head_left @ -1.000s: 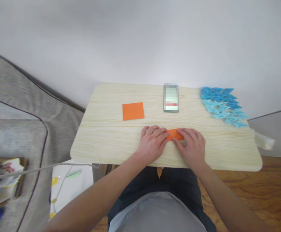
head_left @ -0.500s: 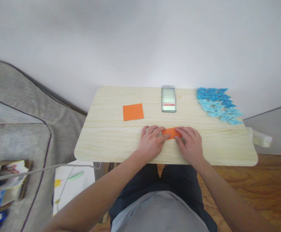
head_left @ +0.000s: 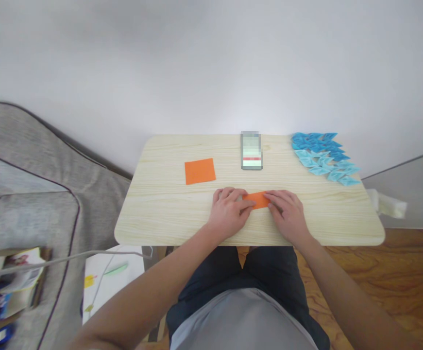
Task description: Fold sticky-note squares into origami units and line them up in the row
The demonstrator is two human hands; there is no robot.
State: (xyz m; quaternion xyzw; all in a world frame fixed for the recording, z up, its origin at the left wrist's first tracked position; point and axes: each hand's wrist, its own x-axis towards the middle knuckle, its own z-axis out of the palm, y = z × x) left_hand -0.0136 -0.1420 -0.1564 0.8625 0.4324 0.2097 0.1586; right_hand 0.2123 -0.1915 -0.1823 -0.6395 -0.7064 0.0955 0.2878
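Observation:
A narrow strip of folded orange paper (head_left: 260,200) lies on the light wooden table (head_left: 167,214) in front of me. My left hand (head_left: 230,209) grips its left end, with the thumb on top near the lower edge. At the right end, my right hand (head_left: 287,211) pinches the paper with thumb and fingers. The fingertips cover both ends of the strip. Farther left on the table rests a flat orange paper rectangle (head_left: 200,171), touched by neither hand.
A phone (head_left: 251,150) with a blurred screen lies near the wall. Several folded dark blue paper pieces (head_left: 316,142) and light blue ones (head_left: 326,165) sit at the back right. A grey sofa (head_left: 98,214) and a box of packets (head_left: 18,277) are at left.
The view has shifted slightly. My right thumb has drawn back a little toward the strip's right end. Both hands still hold the orange paper in about the same place.

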